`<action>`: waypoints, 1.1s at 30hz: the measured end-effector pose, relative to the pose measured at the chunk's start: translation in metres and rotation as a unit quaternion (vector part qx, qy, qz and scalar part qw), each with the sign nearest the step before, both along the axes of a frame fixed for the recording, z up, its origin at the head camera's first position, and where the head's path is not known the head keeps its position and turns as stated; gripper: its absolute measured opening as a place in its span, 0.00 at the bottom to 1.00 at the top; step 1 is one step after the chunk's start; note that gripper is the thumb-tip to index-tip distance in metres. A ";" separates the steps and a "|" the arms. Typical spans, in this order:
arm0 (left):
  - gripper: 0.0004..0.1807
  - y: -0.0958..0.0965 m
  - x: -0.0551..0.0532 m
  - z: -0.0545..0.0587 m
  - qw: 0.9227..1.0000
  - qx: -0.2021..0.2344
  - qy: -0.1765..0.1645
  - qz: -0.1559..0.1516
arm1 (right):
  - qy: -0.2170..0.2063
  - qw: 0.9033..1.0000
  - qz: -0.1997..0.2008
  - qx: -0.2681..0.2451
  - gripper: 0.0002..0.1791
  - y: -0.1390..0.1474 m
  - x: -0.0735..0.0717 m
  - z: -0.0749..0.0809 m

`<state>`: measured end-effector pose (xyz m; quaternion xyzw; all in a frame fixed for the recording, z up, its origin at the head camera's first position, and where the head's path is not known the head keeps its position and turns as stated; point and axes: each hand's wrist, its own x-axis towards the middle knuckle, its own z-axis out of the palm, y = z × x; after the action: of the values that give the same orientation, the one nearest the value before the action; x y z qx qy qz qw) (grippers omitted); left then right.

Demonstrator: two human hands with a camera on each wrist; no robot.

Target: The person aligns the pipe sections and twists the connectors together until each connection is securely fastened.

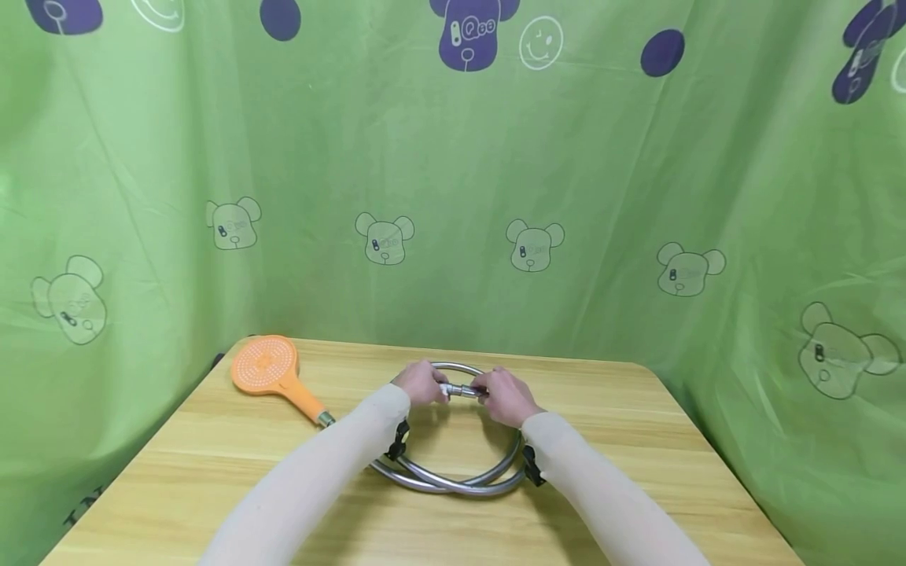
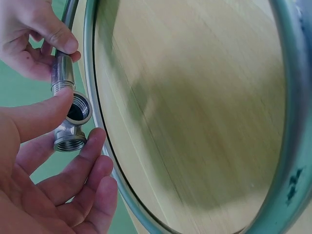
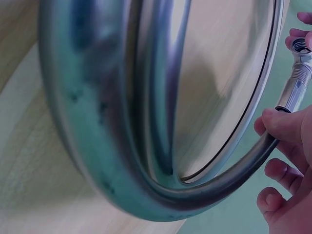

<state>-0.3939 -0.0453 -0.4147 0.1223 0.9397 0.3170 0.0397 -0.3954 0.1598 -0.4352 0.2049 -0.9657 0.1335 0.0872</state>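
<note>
My left hand [image 1: 421, 383] pinches a small chrome tee fitting [image 2: 73, 130] between thumb and fingers. Two threaded openings of the fitting show in the left wrist view. Opposite it, my right hand [image 1: 508, 397] grips the end of a silver shower hose [image 1: 463, 489] just behind its metal connector [image 3: 293, 92]. Connector and fitting meet in line, with some thread showing at the joint. The hose loops in coils on the table beneath both hands. Its other end joins an orange shower head [image 1: 265, 365], which lies face up at the table's far left.
The wooden table [image 1: 623, 440] has rounded far corners. Green curtain [image 1: 453, 306] with cartoon bear prints hangs close around its back and sides. Black wrist straps [image 1: 399, 440] sit on both white sleeves, near the hose coils.
</note>
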 end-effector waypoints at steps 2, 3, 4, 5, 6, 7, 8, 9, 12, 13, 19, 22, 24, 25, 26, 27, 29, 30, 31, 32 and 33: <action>0.17 0.000 0.000 0.000 1.000 0.000 0.002 -0.003 | 0.006 1.000 0.004 0.001 0.13 0.000 0.000 -0.001; 0.17 0.000 0.000 0.000 1.000 -0.001 0.004 -0.004 | 0.009 1.000 0.006 0.001 0.13 -0.001 -0.001 -0.001; 0.16 0.000 0.000 0.001 1.000 -0.002 0.006 -0.007 | 0.012 1.000 0.008 0.001 0.13 -0.001 -0.001 -0.001; 0.16 -0.001 0.001 0.001 1.000 -0.004 0.007 -0.009 | 0.015 1.000 0.009 0.002 0.13 -0.001 -0.001 -0.001; 0.16 -0.001 0.002 0.002 1.000 -0.005 0.006 -0.011 | 0.017 1.000 0.010 0.003 0.13 -0.002 -0.001 -0.001; 0.16 -0.001 0.003 0.002 1.000 -0.007 0.008 -0.013 | 0.020 1.000 0.012 0.004 0.13 -0.002 0.000 -0.002; 0.16 -0.001 0.004 0.003 1.000 -0.009 0.008 -0.015 | 0.023 1.000 0.013 0.005 0.14 -0.002 0.000 -0.002; 0.15 -0.001 0.004 0.003 1.000 -0.011 0.006 -0.015 | 0.022 1.000 0.014 0.004 0.14 -0.002 0.000 -0.002; 0.14 -0.001 0.003 0.003 1.000 -0.015 0.003 -0.017 | 0.020 1.000 0.023 -0.005 0.13 -0.002 -0.001 -0.002; 0.14 0.000 0.002 0.003 1.000 -0.016 0.003 -0.016 | 0.018 0.999 0.028 -0.013 0.13 -0.002 -0.001 -0.002; 0.12 0.001 -0.001 0.001 1.000 -0.013 -0.003 -0.017 | -0.006 0.995 0.067 -0.079 0.13 0.000 -0.007 -0.008; 0.13 0.002 -0.002 0.000 1.000 -0.012 -0.006 -0.015 | -0.023 0.991 0.083 -0.106 0.14 0.002 -0.009 -0.010; 0.13 0.002 -0.003 -0.001 1.000 -0.011 -0.007 -0.012 | -0.034 0.988 0.089 -0.120 0.14 0.003 -0.010 -0.010; 0.13 0.002 -0.003 -0.001 1.000 -0.010 -0.009 -0.011 | -0.040 0.987 0.089 -0.128 0.14 0.003 -0.010 -0.010; 0.13 0.003 -0.004 -0.001 1.000 -0.010 -0.009 -0.009 | -0.045 0.986 0.089 -0.135 0.14 0.004 -0.010 -0.010; 0.14 0.003 -0.004 -0.001 1.000 -0.009 -0.010 -0.008 | -0.049 0.985 0.086 -0.139 0.15 0.004 -0.010 -0.010; 0.14 0.003 -0.004 -0.001 1.000 -0.010 -0.009 -0.006 | -0.055 0.984 0.080 -0.147 0.16 0.004 -0.010 -0.009; 0.14 0.003 -0.004 0.000 1.000 -0.011 -0.008 -0.006 | -0.058 0.984 0.075 -0.152 0.16 0.004 -0.010 -0.009; 0.14 0.003 -0.004 0.000 1.000 -0.012 -0.008 -0.007 | -0.064 0.983 0.070 -0.157 0.16 0.004 -0.010 -0.009; 0.15 0.004 -0.003 0.001 1.000 -0.014 -0.007 -0.008 | -0.069 0.982 0.067 -0.161 0.15 0.004 -0.010 -0.009; 0.15 0.004 -0.002 0.002 1.000 -0.014 -0.005 -0.009 | -0.074 0.982 0.062 -0.163 0.15 0.004 -0.009 -0.009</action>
<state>-0.3962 -0.0416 -0.4130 0.1288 0.9426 0.3042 0.0494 -0.4048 0.1633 -0.4440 0.2370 -0.9200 0.3096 0.0390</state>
